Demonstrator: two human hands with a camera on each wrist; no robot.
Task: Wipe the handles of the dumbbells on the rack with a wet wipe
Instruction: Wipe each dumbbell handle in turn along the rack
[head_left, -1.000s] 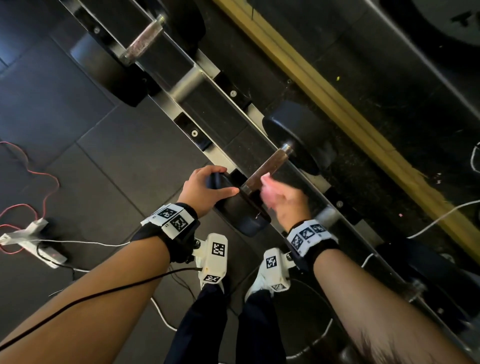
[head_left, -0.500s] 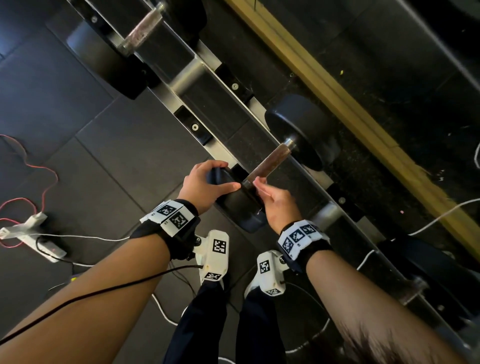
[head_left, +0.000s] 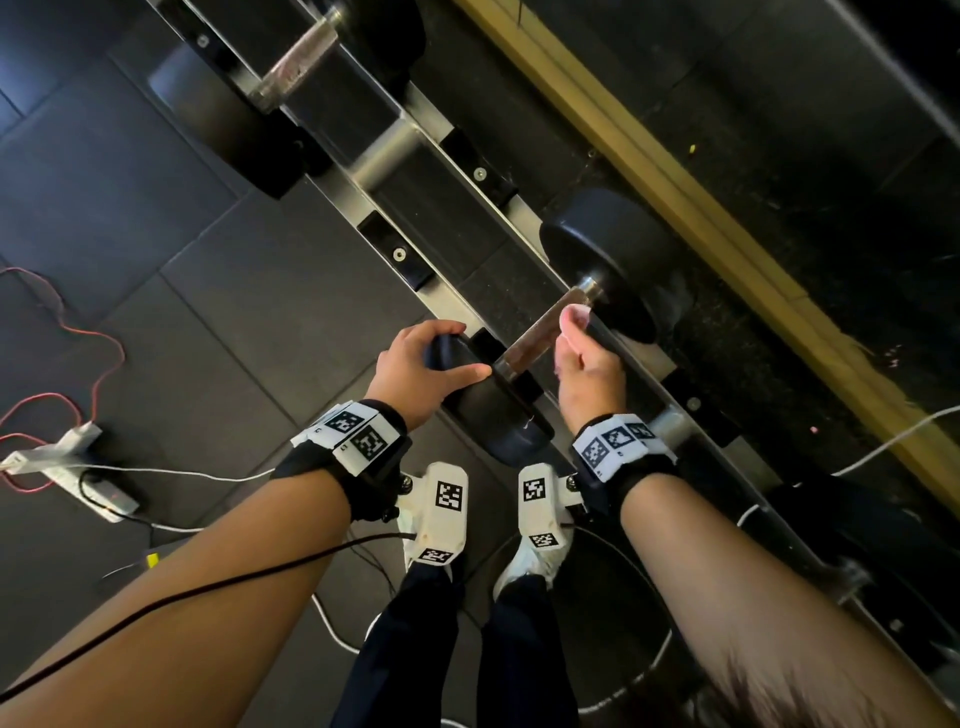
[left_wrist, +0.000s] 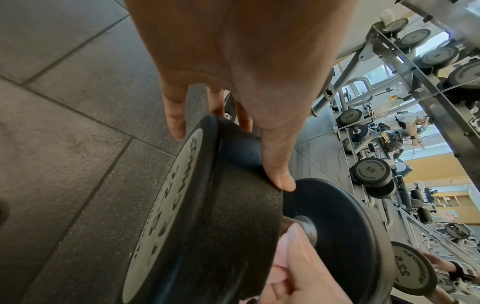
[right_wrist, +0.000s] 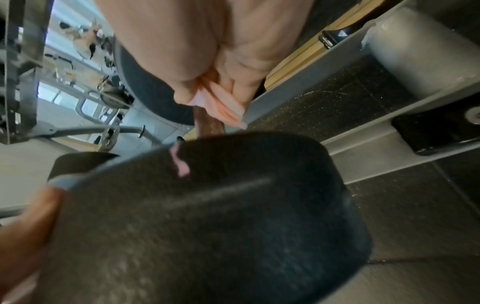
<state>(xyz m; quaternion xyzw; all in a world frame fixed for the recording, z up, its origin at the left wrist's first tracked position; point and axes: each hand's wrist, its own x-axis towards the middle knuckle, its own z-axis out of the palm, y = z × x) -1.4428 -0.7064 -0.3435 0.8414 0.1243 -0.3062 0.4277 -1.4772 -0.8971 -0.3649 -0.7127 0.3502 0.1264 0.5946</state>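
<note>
Risk of the round black rubber-headed dumbbell (head_left: 524, 358) rolling in its cradle on the grey steel rack (head_left: 395, 150), should the left hand (head_left: 415, 374) ease off. Left grip wide and draped over the near head (left_wrist: 223, 205), fingers over the rim, thumb along the edge; bracing, not clamping. Right hand (head_left: 584, 364) curled round the brownish knurled metal handle (head_left: 535, 332) near the far head (head_left: 602, 260), grip closed on the crumpled pale pink wet wipe (right_wrist: 221, 102) and the bar together.

Possible snagging or tearing of the thin damp wipe on the rough knurling. Possible pinching of knuckles against the far head's inner face at the end of a stroke. Likely missed patches on the underside of the bar, hidden here.

Heads matte, pebbled, thick discs with grey end plates bearing raised lettering. Rack rails smooth and satin. Floor of dark speckled rubber tiles (head_left: 156, 208). Second dumbbell (head_left: 291, 62) further along the rack.
</note>
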